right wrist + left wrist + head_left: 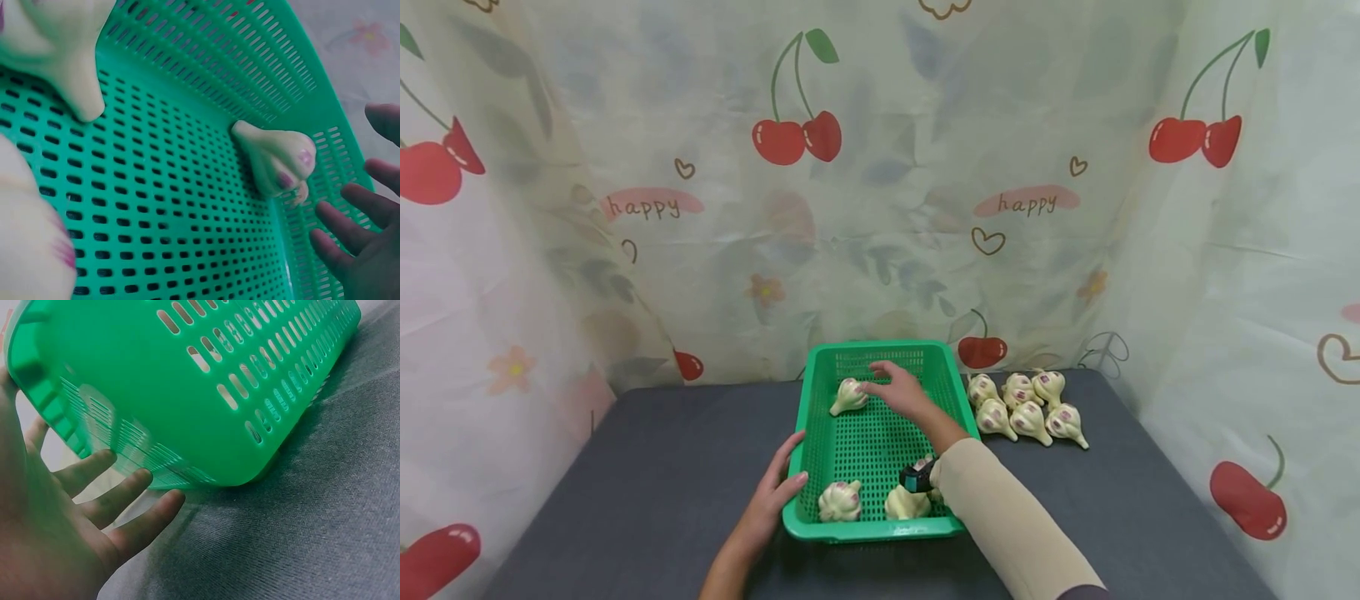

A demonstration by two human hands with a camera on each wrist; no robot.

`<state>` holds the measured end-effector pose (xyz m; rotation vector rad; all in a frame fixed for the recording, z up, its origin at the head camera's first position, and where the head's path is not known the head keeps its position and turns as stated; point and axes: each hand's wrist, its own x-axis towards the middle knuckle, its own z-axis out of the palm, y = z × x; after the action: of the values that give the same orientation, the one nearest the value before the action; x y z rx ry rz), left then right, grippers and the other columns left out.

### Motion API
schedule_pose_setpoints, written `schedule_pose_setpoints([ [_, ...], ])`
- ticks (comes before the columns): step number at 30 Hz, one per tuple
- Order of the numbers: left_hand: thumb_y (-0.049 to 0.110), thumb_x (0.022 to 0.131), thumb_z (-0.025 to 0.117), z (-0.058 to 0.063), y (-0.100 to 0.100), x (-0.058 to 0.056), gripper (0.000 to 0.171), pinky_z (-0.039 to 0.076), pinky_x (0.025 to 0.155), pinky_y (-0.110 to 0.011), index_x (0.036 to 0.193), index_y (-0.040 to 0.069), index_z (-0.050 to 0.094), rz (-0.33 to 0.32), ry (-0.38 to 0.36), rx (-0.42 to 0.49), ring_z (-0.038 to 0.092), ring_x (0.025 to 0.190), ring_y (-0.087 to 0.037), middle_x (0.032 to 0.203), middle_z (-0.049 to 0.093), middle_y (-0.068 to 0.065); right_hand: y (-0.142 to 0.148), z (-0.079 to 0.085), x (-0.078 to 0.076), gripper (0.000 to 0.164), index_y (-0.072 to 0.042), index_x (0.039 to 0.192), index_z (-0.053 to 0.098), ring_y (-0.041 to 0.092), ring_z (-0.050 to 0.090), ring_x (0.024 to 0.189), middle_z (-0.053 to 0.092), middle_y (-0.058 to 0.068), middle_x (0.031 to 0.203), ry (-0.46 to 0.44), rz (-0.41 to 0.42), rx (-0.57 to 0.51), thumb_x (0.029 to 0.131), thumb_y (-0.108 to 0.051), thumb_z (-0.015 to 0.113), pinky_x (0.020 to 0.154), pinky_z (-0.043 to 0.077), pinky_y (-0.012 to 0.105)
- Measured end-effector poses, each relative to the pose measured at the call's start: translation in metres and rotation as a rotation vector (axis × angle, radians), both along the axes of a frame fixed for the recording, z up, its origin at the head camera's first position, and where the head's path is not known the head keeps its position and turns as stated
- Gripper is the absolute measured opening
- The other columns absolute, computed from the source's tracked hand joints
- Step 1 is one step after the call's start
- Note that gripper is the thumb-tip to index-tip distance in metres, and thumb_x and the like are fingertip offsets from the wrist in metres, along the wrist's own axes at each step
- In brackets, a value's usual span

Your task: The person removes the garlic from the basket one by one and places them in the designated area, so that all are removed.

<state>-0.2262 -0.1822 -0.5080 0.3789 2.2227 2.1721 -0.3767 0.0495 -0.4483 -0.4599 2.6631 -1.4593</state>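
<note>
A green plastic basket (883, 530) with slotted walls stands on the dark table. My left hand (769, 492) rests at its left rim, thumb over the edge; in the left wrist view the left hand's spread fingers (134, 487) lie along the outside wall. My right hand (901, 392) reaches into the basket with fingers spread, beside a garlic bulb (850, 396) near the far left corner. In the right wrist view a gap separates the fingers from that garlic bulb (281, 159). Another bulb (839, 502) sits at the near left; more bulbs (907, 503) lie near right, partly hidden by my wrist.
Several garlic bulbs (1028, 417) lie in two rows on the table, right of the basket. A printed curtain (887, 250) hangs behind the table and at both sides. The grey table cloth (685, 467) extends left of the basket.
</note>
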Motion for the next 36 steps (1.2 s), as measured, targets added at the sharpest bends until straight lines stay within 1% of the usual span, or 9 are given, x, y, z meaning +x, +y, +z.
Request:
schedule_pose_setpoints([
  [2,0.015,0.100,0.049,0.000,0.000,0.000,0.058,0.038,0.095,-0.028,0.153,0.017,0.027,0.001,0.005,0.001,0.033,0.132,-0.035,0.151,0.029,-0.022,-0.001,-0.001,0.001,0.052,-0.007,0.140,0.049,0.037,0.047,0.125,0.052,0.017,0.138,-0.004,0.014,0.011,0.097,-0.031,0.061,0.094,0.042,0.053],
  [5,0.014,0.100,0.049,-0.001,0.000,0.000,0.058,0.038,0.095,-0.027,0.153,0.018,0.028,0.002,0.008,0.004,0.033,0.131,-0.035,0.151,0.029,-0.022,-0.004,-0.004,0.002,0.052,-0.006,0.141,0.048,0.039,0.045,0.127,0.050,0.018,0.140,-0.010,0.033,0.028,0.098,-0.031,0.060,0.094,0.041,0.053],
  [10,0.014,0.100,0.050,-0.001,0.002,0.001,0.058,0.036,0.099,-0.037,0.153,0.017,0.028,0.003,0.017,-0.007,0.033,0.132,-0.036,0.151,0.029,-0.024,-0.008,-0.008,0.004,0.052,-0.007,0.144,0.045,0.041,0.042,0.129,0.046,0.019,0.142,-0.018,0.048,0.052,0.098,-0.029,0.058,0.095,0.040,0.054],
  [13,0.015,0.099,0.050,0.000,0.002,0.002,0.058,0.034,0.100,-0.044,0.153,0.017,0.029,0.008,0.016,-0.009,0.033,0.132,-0.036,0.151,0.029,-0.024,-0.009,-0.011,0.003,0.056,-0.007,0.147,0.041,0.042,0.041,0.130,0.043,0.019,0.145,-0.010,0.063,0.081,0.098,-0.030,0.058,0.096,0.039,0.056],
  [17,0.015,0.099,0.050,0.001,0.001,0.001,0.058,0.034,0.100,-0.046,0.153,0.018,0.029,0.012,0.015,-0.006,0.033,0.132,-0.036,0.150,0.030,-0.024,-0.012,-0.013,0.003,0.065,-0.007,0.150,0.035,0.042,0.038,0.132,0.039,0.020,0.148,-0.015,0.091,0.099,0.095,-0.029,0.062,0.098,0.036,0.057],
  [21,0.016,0.100,0.049,0.001,0.001,0.001,0.057,0.034,0.100,-0.045,0.153,0.018,0.028,0.010,0.010,-0.006,0.032,0.133,-0.036,0.151,0.028,-0.023,-0.014,-0.016,0.001,0.070,-0.006,0.151,0.033,0.041,0.037,0.133,0.038,0.021,0.149,-0.022,0.105,0.110,0.093,-0.028,0.066,0.099,0.036,0.057],
  [25,0.016,0.100,0.048,0.000,0.000,0.002,0.057,0.033,0.101,-0.047,0.153,0.017,0.028,0.010,0.006,-0.007,0.029,0.135,-0.037,0.153,0.024,-0.023,-0.017,-0.019,0.000,0.071,-0.006,0.151,0.032,0.041,0.038,0.132,0.038,0.020,0.148,-0.025,0.119,0.113,0.093,-0.027,0.066,0.099,0.036,0.056],
  [30,0.016,0.101,0.048,0.000,0.000,0.002,0.057,0.031,0.102,-0.048,0.153,0.017,0.028,0.010,0.002,-0.015,0.027,0.136,-0.036,0.155,0.022,-0.022,-0.022,-0.018,0.001,0.070,-0.006,0.151,0.032,0.040,0.036,0.134,0.036,0.019,0.150,-0.043,0.147,0.112,0.093,-0.025,0.066,0.099,0.036,0.056],
  [36,0.017,0.100,0.049,0.001,0.000,0.001,0.057,0.034,0.100,-0.045,0.153,0.018,0.029,0.006,-0.006,-0.001,0.032,0.134,-0.036,0.153,0.027,-0.022,-0.028,-0.014,0.001,0.064,-0.009,0.148,0.039,0.037,0.044,0.128,0.045,0.015,0.144,-0.038,0.181,0.169,0.093,-0.027,0.066,0.095,0.041,0.052],
])
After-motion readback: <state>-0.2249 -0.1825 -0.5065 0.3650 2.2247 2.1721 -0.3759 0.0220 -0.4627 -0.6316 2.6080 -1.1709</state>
